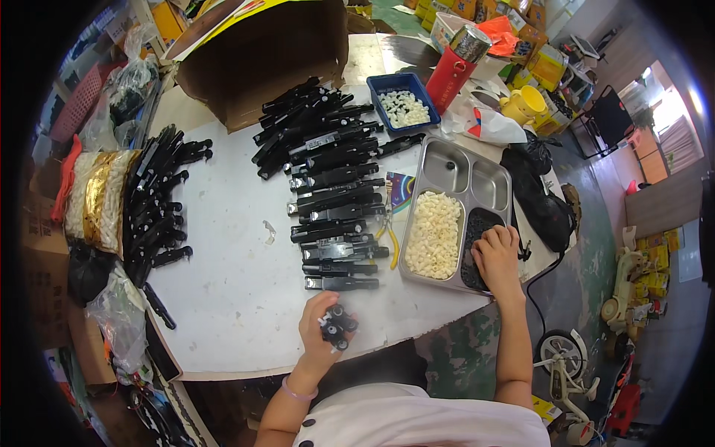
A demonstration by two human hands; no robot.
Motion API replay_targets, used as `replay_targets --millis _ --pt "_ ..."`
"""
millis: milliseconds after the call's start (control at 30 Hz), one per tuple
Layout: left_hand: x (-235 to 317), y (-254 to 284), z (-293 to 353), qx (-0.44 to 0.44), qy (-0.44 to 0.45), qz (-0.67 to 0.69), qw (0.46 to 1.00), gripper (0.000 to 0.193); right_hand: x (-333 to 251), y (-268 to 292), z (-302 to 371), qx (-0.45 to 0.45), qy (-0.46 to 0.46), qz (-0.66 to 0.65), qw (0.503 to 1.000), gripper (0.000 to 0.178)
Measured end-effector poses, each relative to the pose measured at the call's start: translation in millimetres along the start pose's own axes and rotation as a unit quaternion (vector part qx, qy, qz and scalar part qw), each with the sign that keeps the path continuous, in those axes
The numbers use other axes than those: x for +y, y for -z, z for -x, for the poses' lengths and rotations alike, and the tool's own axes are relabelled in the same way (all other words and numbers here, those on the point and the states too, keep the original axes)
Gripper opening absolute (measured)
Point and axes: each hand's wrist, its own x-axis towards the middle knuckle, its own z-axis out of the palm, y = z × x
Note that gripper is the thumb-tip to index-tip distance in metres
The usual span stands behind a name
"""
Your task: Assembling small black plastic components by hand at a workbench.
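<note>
My left hand (pixel 317 325) is closed around a bunch of short black rod-like parts (pixel 339 326) with round ends, some showing white bits. It hovers near the table's front edge, just below a column of black elongated plastic parts (pixel 342 249). At the right, my right hand (pixel 499 257) dips its curled fingers into a tray compartment of small black pieces (pixel 473 279); what lies between its fingertips is hidden. That compartment belongs to a metal divided tray (pixel 426 160), whose neighbouring section holds cream-coloured small pieces (pixel 433 235).
Yellow-handled pliers (pixel 393 249) lie between the column and the tray. Behind stand a blue basket (pixel 375 89) of white pieces, a red bottle (pixel 449 82) and an open cardboard box (pixel 253 74). More black parts (pixel 156 201) are heaped at left. A black cable hangs at right.
</note>
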Motion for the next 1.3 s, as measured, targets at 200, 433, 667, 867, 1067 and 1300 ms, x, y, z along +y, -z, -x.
replay_targets --millis 200,433,667,867,1067,1300 --pt "0 1 -1 -0.009 -0.018 -0.002 1.000 0.054 1 -2 -3 0.016 0.008 -0.006 1.000 0.013" --pt "2 2 -1 -0.027 -0.007 -0.008 1.000 0.056 4 -2 -1 0.008 0.007 -0.009 1.000 0.015" --pt "2 1 0 -0.025 -0.009 -0.004 1.000 0.055 2 -1 -2 0.015 0.007 -0.011 1.000 0.015" --pt "3 0 -1 -0.028 0.001 0.001 1.000 0.054 4 -2 -1 0.009 0.025 -0.010 1.000 0.013" --pt "2 1 -2 -0.024 0.006 -0.004 1.000 0.051 0 3 -5 -0.022 0.029 -0.015 0.999 0.014" --pt "0 3 -1 -0.025 0.015 -0.009 1.000 0.053 8 8 -1 -0.053 0.012 -0.052 0.997 0.010"
